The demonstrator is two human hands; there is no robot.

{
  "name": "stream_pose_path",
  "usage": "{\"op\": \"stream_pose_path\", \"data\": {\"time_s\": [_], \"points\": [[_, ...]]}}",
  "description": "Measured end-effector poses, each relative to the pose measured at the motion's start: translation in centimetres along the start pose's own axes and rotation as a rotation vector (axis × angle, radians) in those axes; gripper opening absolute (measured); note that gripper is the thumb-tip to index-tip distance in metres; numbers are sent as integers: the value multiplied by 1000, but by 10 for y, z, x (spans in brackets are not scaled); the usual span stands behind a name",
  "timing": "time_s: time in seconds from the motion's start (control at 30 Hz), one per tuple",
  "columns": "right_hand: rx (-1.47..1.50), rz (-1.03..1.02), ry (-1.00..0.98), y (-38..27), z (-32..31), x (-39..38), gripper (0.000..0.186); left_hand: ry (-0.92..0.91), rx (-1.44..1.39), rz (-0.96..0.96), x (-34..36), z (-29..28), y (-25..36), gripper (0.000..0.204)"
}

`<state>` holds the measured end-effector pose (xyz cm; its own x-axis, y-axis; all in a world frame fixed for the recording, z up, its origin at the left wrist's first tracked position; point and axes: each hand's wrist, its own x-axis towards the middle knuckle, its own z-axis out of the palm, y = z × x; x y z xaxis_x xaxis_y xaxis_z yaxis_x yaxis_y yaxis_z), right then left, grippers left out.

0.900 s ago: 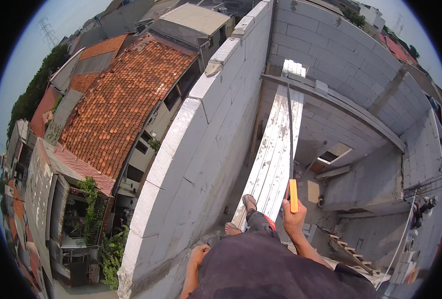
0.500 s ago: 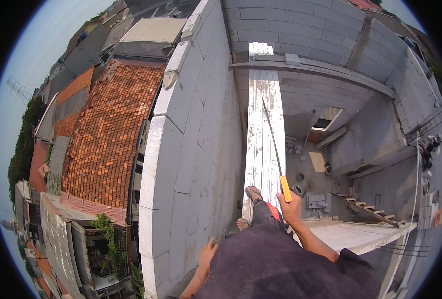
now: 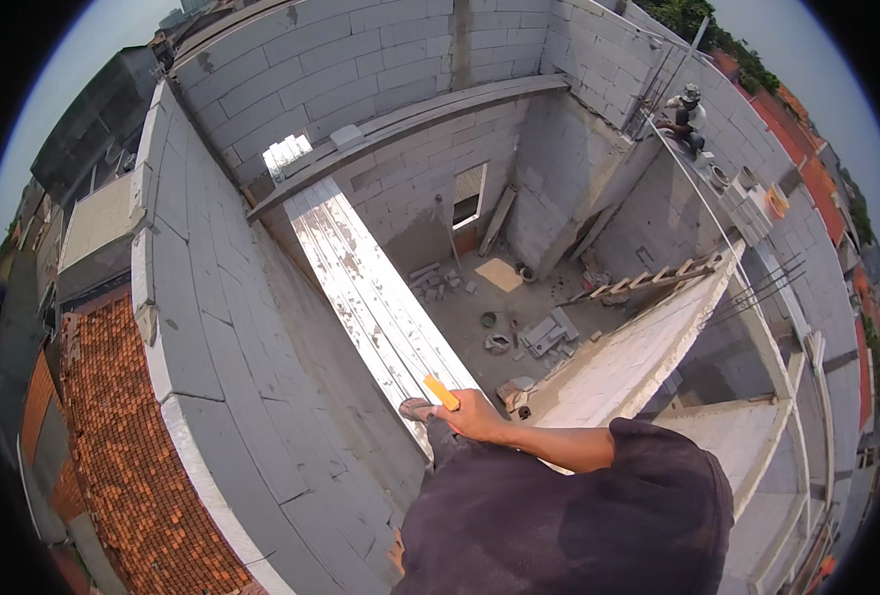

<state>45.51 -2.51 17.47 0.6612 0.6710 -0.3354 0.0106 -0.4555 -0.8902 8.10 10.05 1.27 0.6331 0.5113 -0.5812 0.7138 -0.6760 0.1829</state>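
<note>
- A walkway of long white planks [image 3: 366, 283], laid side by side, runs from the upper left down to the lower centre of the frame; its faces are scuffed with grey patches.
- On its near end, lower centre, rests a foot [image 3: 417, 409].
- A long grey beam [image 3: 450, 107] crosses the upper part of the frame, over the walkway's far end; one pale block [image 3: 347, 137] lies on it.
- The grey floor [image 3: 450, 315] shows far below, centre of the frame.
- On it lie pale blocks [image 3: 549, 333], a dark round container [image 3: 488, 319], and a tan rectangle [image 3: 500, 275] (a sheet or sunlight, I cannot tell which).
</note>
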Motion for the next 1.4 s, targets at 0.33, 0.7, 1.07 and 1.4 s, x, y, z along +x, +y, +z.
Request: {"op": "stream_pose_path", "data": {"time_s": [0.33,0.7,1.07,1.4], "points": [[42,56,69,0,-5,-15,37,-36,-96,-40,31,-22,-12,38],[92,-21,225,22,5,-6,41,-42,-197,-74,35,-30,-23,37],[-33,-47,137,33,2,10,40,-26,-310,-162,29,-32,-32,36],[-92,12,167,58,8,0,46,-8,-420,-218,22,-34,-42,36]]}}
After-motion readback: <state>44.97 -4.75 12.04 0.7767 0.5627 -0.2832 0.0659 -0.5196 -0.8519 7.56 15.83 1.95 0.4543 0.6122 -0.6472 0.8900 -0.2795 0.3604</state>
